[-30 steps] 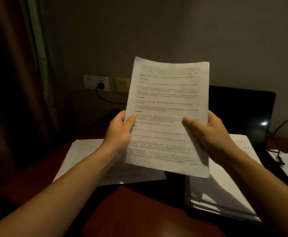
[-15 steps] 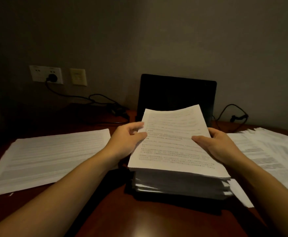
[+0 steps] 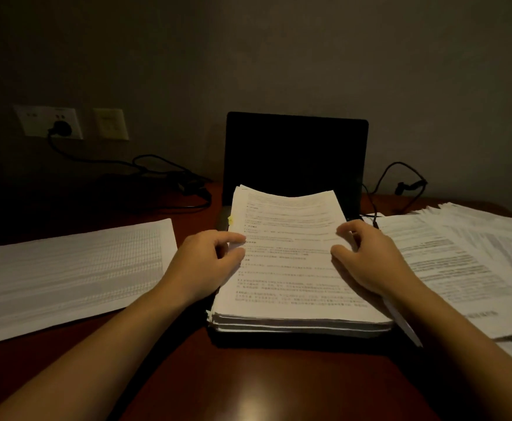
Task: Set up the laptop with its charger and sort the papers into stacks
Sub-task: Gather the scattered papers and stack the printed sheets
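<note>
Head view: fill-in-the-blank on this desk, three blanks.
1. Behind the thick paper stack rises the dark screen of the ____.
2. The tab poking from the stack's left edge is ____.
3. The gridded sheet lies to the stack's ____.
Missing: laptop; yellow; left

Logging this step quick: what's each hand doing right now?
Left hand: pinches the top sheet at its left edge.
Right hand: curled at its right edge; grip cannot be told.
</note>
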A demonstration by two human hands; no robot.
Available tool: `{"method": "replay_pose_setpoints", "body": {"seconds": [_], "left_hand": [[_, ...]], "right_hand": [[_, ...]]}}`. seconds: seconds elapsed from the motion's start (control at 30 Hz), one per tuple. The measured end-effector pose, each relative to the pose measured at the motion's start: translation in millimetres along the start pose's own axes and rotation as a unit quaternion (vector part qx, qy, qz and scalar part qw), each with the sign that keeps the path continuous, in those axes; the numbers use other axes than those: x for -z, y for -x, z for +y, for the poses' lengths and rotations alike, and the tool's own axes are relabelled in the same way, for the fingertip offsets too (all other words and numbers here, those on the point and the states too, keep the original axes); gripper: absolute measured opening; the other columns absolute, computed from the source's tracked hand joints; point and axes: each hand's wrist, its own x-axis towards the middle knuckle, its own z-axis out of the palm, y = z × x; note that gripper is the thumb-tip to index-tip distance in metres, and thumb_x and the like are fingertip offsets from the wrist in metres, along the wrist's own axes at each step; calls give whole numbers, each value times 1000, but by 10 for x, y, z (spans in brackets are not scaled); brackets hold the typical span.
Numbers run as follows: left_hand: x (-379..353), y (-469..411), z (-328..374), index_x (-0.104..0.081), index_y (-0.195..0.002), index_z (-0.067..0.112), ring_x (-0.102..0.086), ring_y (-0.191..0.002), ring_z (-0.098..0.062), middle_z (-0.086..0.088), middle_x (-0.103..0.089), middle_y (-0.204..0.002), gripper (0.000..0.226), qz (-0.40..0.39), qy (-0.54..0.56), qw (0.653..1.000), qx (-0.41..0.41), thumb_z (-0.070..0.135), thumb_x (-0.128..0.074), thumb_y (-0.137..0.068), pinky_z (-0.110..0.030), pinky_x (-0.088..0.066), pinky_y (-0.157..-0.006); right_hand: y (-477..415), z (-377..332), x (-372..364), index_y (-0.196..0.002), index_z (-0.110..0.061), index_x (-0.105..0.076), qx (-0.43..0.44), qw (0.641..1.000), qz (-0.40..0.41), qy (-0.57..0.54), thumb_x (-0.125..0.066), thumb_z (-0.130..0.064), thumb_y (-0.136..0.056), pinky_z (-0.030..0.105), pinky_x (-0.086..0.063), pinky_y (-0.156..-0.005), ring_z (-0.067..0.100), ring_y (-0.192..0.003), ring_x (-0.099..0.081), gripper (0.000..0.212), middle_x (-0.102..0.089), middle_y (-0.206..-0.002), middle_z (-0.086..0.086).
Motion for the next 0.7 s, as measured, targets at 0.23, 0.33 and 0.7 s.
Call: {"method": "replay_pose_setpoints", "body": {"seconds": [0.23, 0.33, 0.7], "left_hand": [[64, -37, -31, -66, -114, 43, -44, -111, 0, 27, -49, -117, 20, -47, -127, 989, -63, 35, -57, -98, -27, -42, -93], [101, -77, -31, -61, -111, 47, -35, -121, 2, 31, -44, -124, 17, -80, -126, 987, -67, 36, -55, -99, -39, -35, -110], [771, -14, -502, -64, -123, 38, -42, -130, -11, 13, -55, -134, 27, -72, -212, 974, -39, 47, -52, -100, -39, -37, -108]], "right_hand": [[52, -85, -15, -124, -27, -41, 8, 985, -95, 143, -47, -53, -93, 43, -43, -99, 23, -122, -41, 41, -37, -140, 3], [73, -183, 11, -132, -25, -38, 33, 974, -133, 178, -46, -56, -94, 51, -39, -106, 23, -130, -36, 50, -36, -144, 3], [4, -1127, -484, -136, -24, -54, 250, 950, -93, 162, -58, -43, -95, 40, -28, -116, 22, -148, -21, 44, -25, -160, 5]]}}
